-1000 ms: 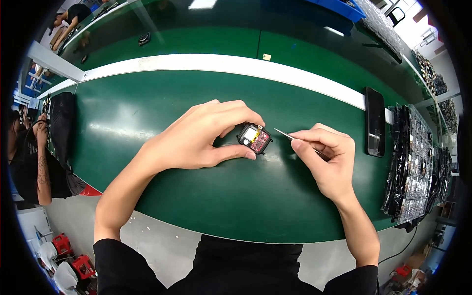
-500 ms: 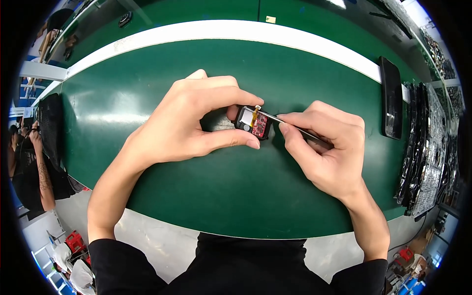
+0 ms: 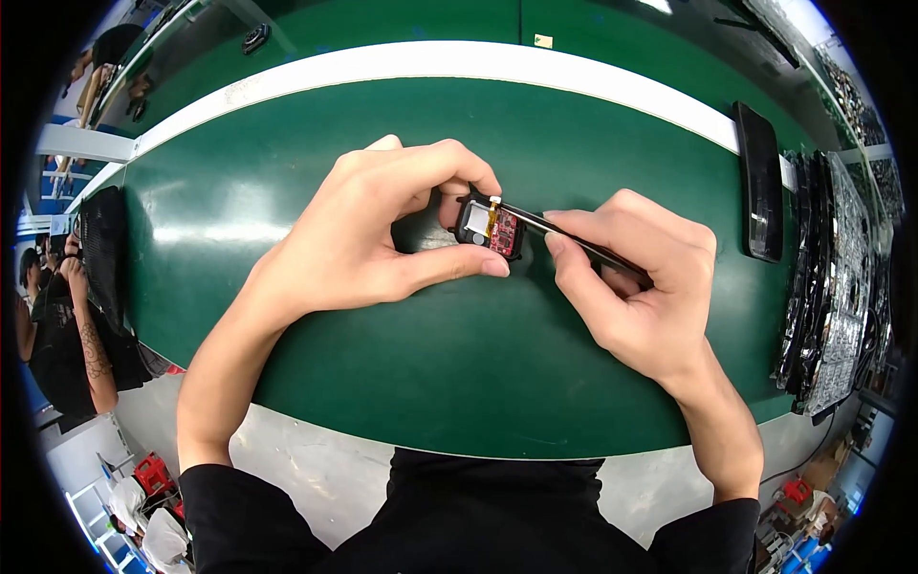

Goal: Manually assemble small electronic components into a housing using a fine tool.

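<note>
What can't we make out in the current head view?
All head view:
- Underside of the open device: faces down, edge partly covered by the left hand.
- Thin tool: tip too small to tell whether it touches the white connector.
- Tool's middle: covered by right hand's fingers.
- Stacked trays: contents too small, obscured by glare.

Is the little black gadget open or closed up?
Open: the black gadget, held in the left hand, shows its red circuit board uncovered.
</note>
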